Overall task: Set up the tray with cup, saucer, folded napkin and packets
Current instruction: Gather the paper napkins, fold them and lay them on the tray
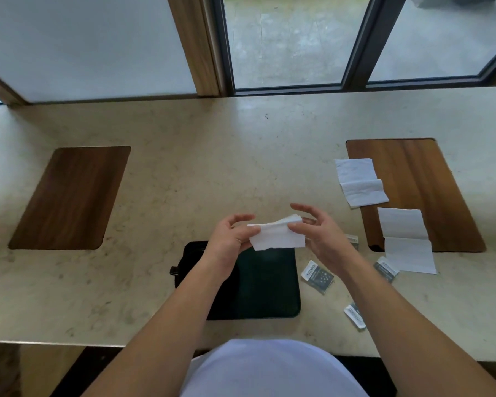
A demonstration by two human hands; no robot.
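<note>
A white folded napkin (277,235) is held in the air above the far edge of the black tray (267,285). My left hand (232,239) pinches its left end between thumb and fingers. My right hand (320,230) pinches the right end with thumb and fingertips. Small grey-and-white packets lie on the counter right of the tray, one close to it (317,276), one near the front edge (355,316), one farther right (385,269). No cup or saucer is in view.
Two more white napkins lie at the right, one (358,181) on the edge of a wooden inlay (430,179), another (407,240) partly unfolded. A second wooden inlay (69,197) is at the left. Windows stand behind the beige counter (212,167).
</note>
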